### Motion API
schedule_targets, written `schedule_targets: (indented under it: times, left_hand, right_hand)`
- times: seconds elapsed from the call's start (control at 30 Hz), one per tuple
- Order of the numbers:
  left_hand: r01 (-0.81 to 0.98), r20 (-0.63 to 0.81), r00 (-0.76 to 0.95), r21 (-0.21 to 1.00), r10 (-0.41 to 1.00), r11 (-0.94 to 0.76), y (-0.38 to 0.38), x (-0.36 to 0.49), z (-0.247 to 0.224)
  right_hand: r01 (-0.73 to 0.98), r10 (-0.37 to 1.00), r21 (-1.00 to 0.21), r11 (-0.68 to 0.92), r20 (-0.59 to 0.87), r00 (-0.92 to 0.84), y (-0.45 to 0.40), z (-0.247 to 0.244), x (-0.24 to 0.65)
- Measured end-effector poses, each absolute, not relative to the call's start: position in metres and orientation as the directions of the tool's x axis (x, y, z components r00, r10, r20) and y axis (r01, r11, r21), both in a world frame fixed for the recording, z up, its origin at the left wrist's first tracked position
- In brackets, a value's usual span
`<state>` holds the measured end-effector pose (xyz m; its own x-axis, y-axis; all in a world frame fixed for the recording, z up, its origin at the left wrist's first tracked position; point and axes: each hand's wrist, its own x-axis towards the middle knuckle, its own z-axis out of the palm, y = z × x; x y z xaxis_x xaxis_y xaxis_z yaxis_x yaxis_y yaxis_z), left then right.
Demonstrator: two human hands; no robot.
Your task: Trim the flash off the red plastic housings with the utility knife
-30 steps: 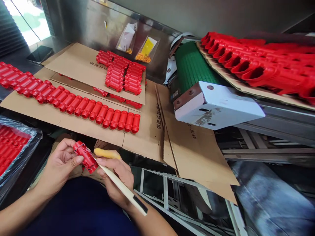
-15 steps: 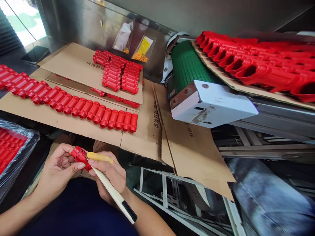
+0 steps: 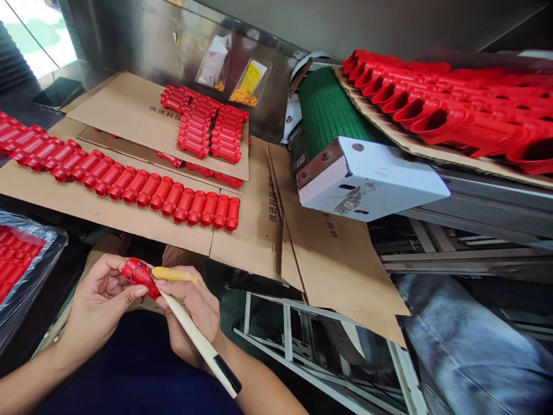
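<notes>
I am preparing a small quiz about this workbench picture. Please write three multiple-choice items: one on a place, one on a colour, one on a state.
1. Where does the long single row of red cylinders lie?
A. on the green belt
B. on a flat cardboard sheet
C. inside the white box

2. What colour is the cover on the right index finger?
A. yellow
B. blue
C. black

3. How is the red part near the person held?
A. lying free on cardboard
B. pinched in the left hand, with the tool beside it
C. hanging from the tool alone

Answers:
1 B, the row rests on the cardboard sheet.
2 A, the fingertip cover looks yellow.
3 B, the left hand grips it while the right hand holds a cream tool against it.
</notes>
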<state>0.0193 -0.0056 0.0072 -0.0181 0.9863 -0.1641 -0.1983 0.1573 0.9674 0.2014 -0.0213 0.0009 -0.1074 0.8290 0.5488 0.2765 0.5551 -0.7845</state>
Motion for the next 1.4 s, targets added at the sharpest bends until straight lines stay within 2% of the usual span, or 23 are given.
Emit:
schedule_targets:
  times: [0.27,0.73,1.13,1.23,1.3,1.4]
  left_hand:
    - [-0.194,-0.091,0.029,0.976,0.995,0.095,-0.001,0.021,0.008]
    - [-0.168,-0.069,0.002,0.983,0.998,0.069,-0.004,0.021,0.006]
    - [-0.221,-0.104,0.048,0.969,0.993,0.112,-0.002,0.021,0.009]
    - [-0.244,-0.124,0.064,0.960,0.990,0.136,-0.002,0.021,0.007]
    - [-0.316,-0.184,0.102,0.926,0.978,0.207,-0.001,0.020,0.006]
    - [-0.456,-0.358,0.188,0.793,0.915,0.404,0.000,0.016,0.010]
  right_hand:
    - [0.232,0.836,-0.804,0.548,0.537,-0.113,-0.020,0.002,0.205]
    - [0.288,0.804,-0.756,0.588,0.585,-0.106,-0.022,-0.001,0.200]
    - [0.229,0.852,-0.821,0.523,0.502,-0.147,-0.021,0.004,0.207]
    - [0.215,0.895,-0.872,0.441,0.409,-0.178,-0.020,0.004,0.209]
    - [0.144,0.937,-0.936,0.322,0.293,-0.191,-0.017,0.003,0.214]
    - [-0.159,0.986,-0.981,0.109,0.127,-0.108,-0.007,0.004,0.230]
